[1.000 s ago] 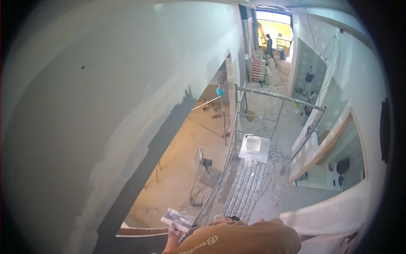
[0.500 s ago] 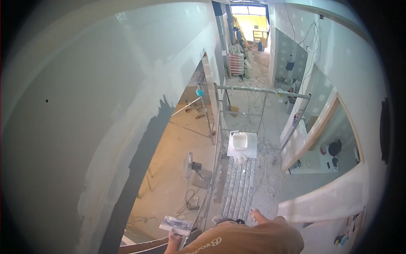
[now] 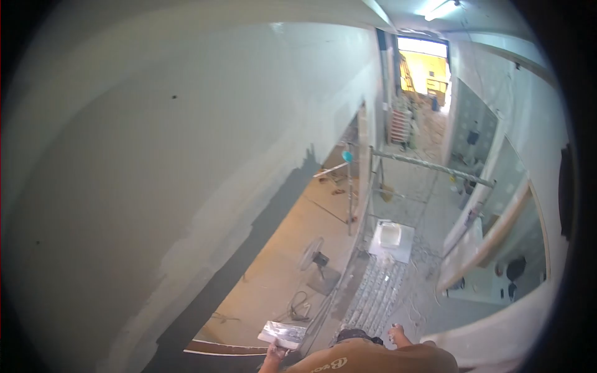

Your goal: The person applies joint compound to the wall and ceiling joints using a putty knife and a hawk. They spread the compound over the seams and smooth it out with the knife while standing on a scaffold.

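At the bottom of the view, my left hand [image 3: 275, 352] grips a flat rectangular metal plastering tool [image 3: 283, 334], its broad face smeared grey and white. My right hand [image 3: 396, 334] is at the other side of my body, with its fingers curled; whatever they hold, if anything, is too small to make out. Between and beyond the hands lies a ribbed, stained scaffold platform [image 3: 375, 289]. A white tub [image 3: 390, 235] rests on a white board [image 3: 405, 247] at its far end. The wall [image 3: 205, 230] at the left has pale compound over darker grey.
A metal scaffold rail [image 3: 435, 166] crosses beyond the tub. Below the wall opening are a standing fan [image 3: 315, 257] and cables [image 3: 299, 306]. Framed openings line the right wall. Stacked material [image 3: 400, 124] and a bright doorway are farther down the corridor.
The view has turned left and tilted up, so the corridor and scaffold appear farther right and lower, and a ceiling light now shows. My left hand still holds the tool.
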{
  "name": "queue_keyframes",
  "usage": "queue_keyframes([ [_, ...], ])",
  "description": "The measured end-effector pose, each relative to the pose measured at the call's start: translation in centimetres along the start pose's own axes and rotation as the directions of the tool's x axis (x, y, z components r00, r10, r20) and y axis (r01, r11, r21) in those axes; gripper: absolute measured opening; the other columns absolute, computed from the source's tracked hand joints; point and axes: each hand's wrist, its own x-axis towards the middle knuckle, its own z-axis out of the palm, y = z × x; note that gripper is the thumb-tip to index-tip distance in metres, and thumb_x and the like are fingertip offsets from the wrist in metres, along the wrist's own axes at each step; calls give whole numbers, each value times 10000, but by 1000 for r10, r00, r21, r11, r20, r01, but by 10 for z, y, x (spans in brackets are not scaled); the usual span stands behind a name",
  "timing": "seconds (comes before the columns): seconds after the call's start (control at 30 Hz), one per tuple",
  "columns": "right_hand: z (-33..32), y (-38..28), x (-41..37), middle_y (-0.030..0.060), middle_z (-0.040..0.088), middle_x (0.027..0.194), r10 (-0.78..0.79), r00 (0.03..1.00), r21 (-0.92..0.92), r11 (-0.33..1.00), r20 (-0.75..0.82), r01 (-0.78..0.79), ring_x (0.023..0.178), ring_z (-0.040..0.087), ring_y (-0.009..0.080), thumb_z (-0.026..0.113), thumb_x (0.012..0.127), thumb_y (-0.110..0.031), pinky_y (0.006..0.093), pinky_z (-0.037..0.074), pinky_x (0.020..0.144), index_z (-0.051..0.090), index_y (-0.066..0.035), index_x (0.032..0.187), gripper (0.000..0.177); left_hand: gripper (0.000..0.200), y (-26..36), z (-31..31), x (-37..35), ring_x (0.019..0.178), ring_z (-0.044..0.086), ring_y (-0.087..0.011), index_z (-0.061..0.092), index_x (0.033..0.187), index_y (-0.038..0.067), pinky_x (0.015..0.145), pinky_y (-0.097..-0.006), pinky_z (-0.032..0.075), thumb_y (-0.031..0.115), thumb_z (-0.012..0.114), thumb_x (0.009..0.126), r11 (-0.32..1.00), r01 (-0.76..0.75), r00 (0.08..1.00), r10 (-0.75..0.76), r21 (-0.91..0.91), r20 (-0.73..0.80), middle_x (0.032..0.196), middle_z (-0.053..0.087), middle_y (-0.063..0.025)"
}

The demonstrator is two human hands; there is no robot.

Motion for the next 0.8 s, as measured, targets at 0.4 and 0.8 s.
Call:
queue_keyframes([
  [0.4,101,-101,56,79,583,734,-493,865,53,870,89,490,533,556,203,643,911,-216,374,449,447,619,-50,987,184,606,-3,43,-29,1431,347,-385,290,1506,53,1178,-632,258,279,550,1006,996,-64,993,70,-64,97,1523,396,-176],
  [0.8,74,-218,42,73,569,734,-368,896,494,844,249,209,525,554,193,683,872,-86,346,473,445,545,-31,1153,319,447,5,176,92,1315,478,-346,399,1419,37,1156,-557,343,276,490,1052,993,45,999,-48,105,22,1411,503,-149],
])
